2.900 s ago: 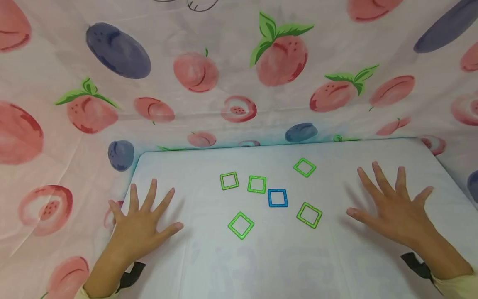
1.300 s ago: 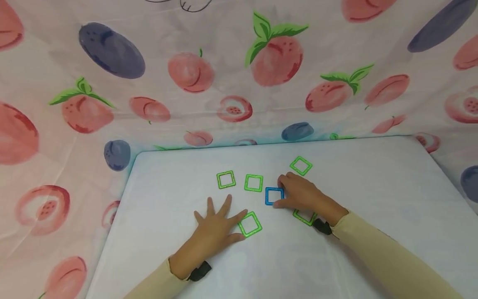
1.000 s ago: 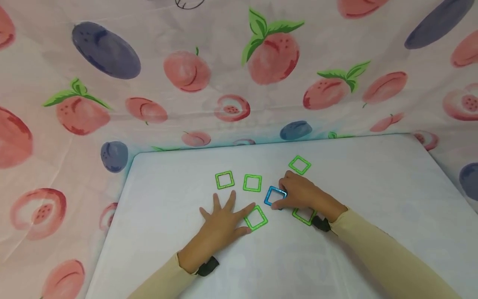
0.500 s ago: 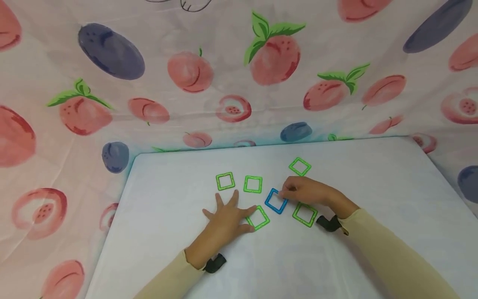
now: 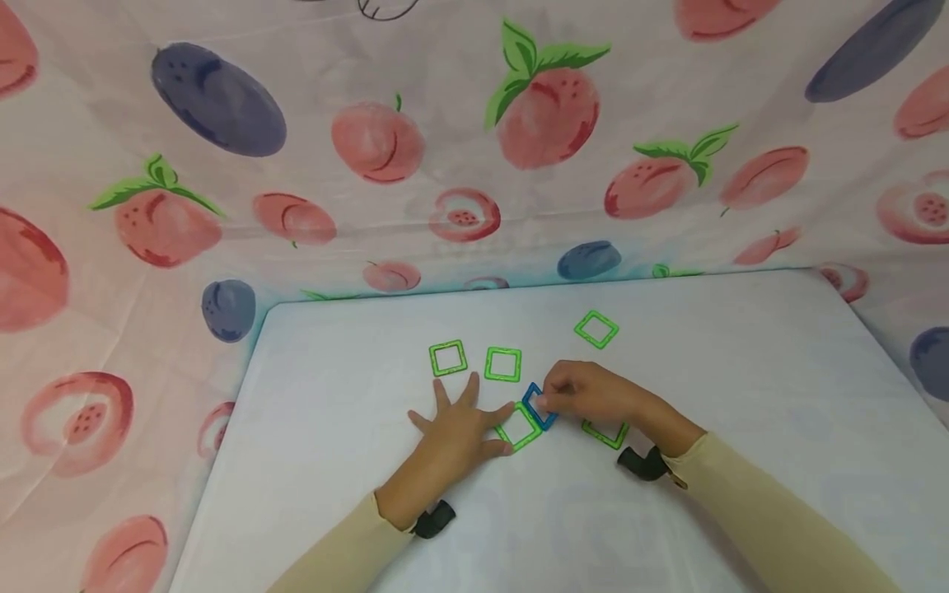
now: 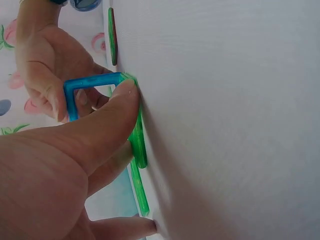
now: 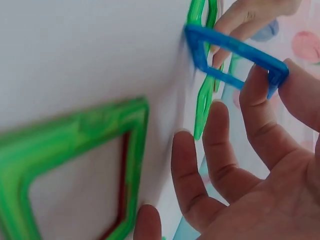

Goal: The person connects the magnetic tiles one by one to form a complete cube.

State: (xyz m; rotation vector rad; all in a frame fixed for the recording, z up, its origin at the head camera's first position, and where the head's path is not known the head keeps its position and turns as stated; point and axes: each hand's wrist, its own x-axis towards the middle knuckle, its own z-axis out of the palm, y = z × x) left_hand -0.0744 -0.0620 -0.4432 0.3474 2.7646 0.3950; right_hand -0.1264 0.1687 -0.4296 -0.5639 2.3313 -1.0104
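R grip (image 5: 599,394) w/ tilted blue sq. (image 7: 235,46)

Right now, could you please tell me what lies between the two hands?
The head view shows a green square, touched by the left hand, and a blue square, pinched by the right hand; both wrist views show the blue one tilted up.

Head cam sits up high on the near side, facing far and down, so it gets the desk (image 5: 704,346) plus the fruit-print cloth (image 5: 460,123) at the far side. The wrist cams are way closer: one by the left hand (image 5: 452,436), one by the right hand (image 5: 604,391), both low over the desk and rolled sideways. All three share the blue frame (image 7: 235,46), and each wrist view catches the opposite hand.
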